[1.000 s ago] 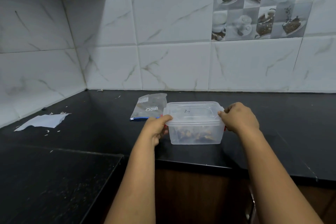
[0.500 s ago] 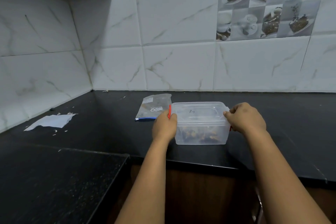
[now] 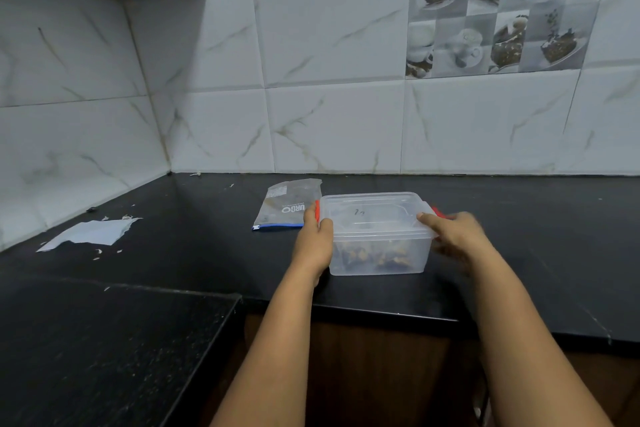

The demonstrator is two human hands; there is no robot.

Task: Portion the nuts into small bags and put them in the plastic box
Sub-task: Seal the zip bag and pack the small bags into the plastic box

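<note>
Plastic box point(image 3: 377, 255) sits on the black table point(image 3: 180, 253) near its front edge, lid point(image 3: 372, 215) on, between my two hands. Left hand point(image 3: 314, 243) presses flat against the box's left end, fingers reaching up to the red clip point(image 3: 317, 211) there, not curled round anything I can make out. Right hand point(image 3: 457, 236) is at the right end, motion-blurred; thumb lies on the lid rim, fingers spread down by the box's side next to the other red clip point(image 3: 438, 211). Can't tell for sure if it grips or just touches. Through the translucent wall I see brown nuts point(image 3: 374, 253) low in the box; any small bags around them are too hazy to make out.

Just behind-left of the box, touching or nearly touching the left hand, lies a flat zip bag point(image 3: 287, 206) with white lettering and a blue strip along its near edge. Well apart to the left, a torn white paper point(image 3: 90, 234) with small scraps beside it. White marbled wall tiles point(image 3: 332, 121) behind, one patterned tile with cups point(image 3: 498, 17) upper right.
</note>
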